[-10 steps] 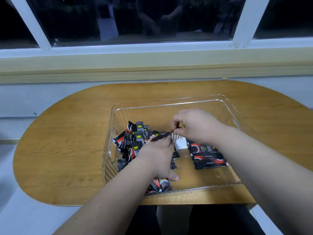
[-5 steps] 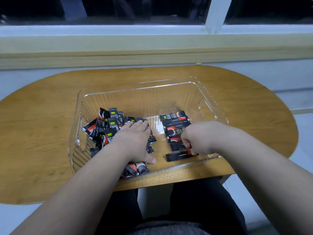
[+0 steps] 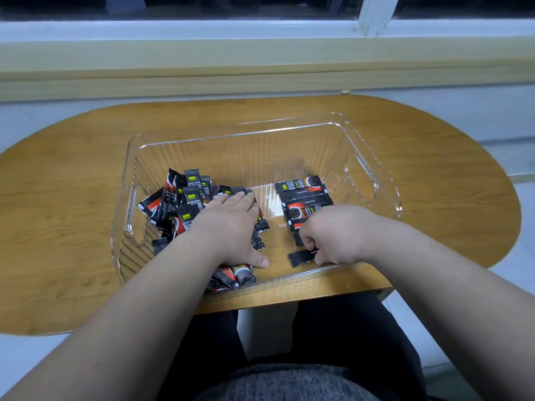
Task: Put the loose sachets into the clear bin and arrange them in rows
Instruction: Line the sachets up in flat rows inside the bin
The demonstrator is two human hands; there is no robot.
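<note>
Plastic-walled clear bin (image 3: pixel 231 134) on the tabletop (image 3: pixel 72 198), so work low inside it. Press the left grip (image 3: pixel 231 227), spread flat over the loose heap (image 3: pixel 179 204) beneath its palm, down to pin those sachets. With the right grip (image 3: pixel 333 238) curled, pinching one dark sachet (image 3: pixel 301 257) by its right end, slide that piece away toward the row (image 3: pixel 304 195) just beyond the knuckles. Set parallel, edge to edge, then let go only once square.

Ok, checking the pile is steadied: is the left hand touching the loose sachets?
Touching. The head view shows the left hand lying flat on the sachet pile, palm down.
</note>
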